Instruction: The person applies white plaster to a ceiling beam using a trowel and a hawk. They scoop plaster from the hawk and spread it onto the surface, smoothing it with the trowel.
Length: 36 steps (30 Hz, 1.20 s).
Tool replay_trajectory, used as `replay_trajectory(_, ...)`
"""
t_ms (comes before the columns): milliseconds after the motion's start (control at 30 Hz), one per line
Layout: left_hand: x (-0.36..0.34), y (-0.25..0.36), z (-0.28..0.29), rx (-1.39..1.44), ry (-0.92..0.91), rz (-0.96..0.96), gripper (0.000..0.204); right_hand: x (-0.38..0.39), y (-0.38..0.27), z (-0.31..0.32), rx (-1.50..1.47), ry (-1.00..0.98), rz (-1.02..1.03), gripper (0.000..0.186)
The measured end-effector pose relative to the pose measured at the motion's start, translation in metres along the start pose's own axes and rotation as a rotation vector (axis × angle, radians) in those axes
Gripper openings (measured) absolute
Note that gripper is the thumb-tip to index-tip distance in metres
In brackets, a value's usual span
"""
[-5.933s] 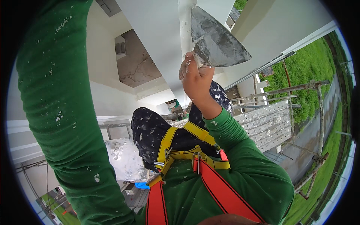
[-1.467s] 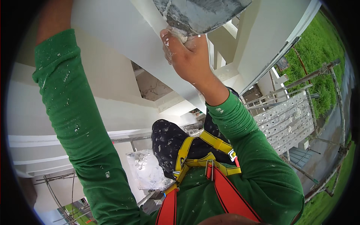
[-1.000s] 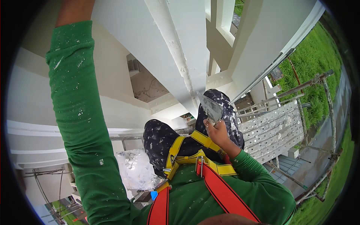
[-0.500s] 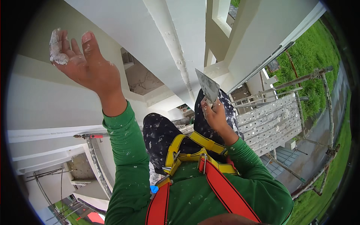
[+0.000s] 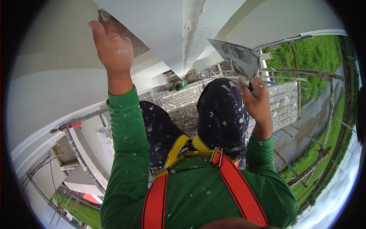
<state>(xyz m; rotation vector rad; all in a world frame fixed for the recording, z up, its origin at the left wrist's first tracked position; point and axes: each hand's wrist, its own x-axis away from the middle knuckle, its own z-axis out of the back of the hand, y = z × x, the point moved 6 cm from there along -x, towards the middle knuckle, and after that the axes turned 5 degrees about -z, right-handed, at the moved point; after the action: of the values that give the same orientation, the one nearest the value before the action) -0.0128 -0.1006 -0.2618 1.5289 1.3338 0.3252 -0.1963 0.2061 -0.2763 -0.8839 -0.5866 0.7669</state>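
Observation:
My right hand (image 5: pixel 258 101) grips the handle of a wide putty knife (image 5: pixel 238 57). Its grey, smeared triangular blade points up and to the left, beside the wall and above my right knee. On the left, my left hand (image 5: pixel 115 49) is raised in front of the pale wall with its thumb stretched out. White putty (image 5: pixel 104 15) shows near its fingertips, which are partly turned away from view; the hand holds no tool. Between the hands, a rough strip of white putty (image 5: pixel 188 36) runs down the wall's vertical edge.
I wear a harness with red straps (image 5: pixel 240 187) over a green sleeved top. Perforated scaffold planks (image 5: pixel 284 105) splashed with white lie at the right, with scaffold poles (image 5: pixel 331 110) beyond. Far below, a person in green (image 5: pixel 180 85) is near the wall's foot.
My left hand has moved right and turned its back toward me. My right hand has swung right and up, and the knife's blade shows broader. The whole view has shifted.

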Motion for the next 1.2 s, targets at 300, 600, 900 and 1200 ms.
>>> replay_trajectory(300, 0.021, -0.073, 0.07, -0.036, -0.033, 0.084, 0.044, -0.041, 0.018, -0.017, 0.374, -0.289, -0.035, 0.033)
replay_trajectory(600, 0.053, -0.123, 0.081, -0.049, 0.087, 0.218, 0.044, -0.055, -0.001, -0.044, 0.531, -0.365, 0.248, 0.031)
replay_trajectory(900, 0.055, -0.167, 0.089, -0.309, 0.01, 0.173, 0.07, -0.052, -0.076, 0.009, -0.177, -0.256, 0.104, 0.024)
replay_trajectory(1200, 0.061, -0.189, 0.1, -0.344, 0.027, 0.464, 0.053, -0.059, -0.114, 0.023, -0.542, 0.044, 0.442, 0.019)
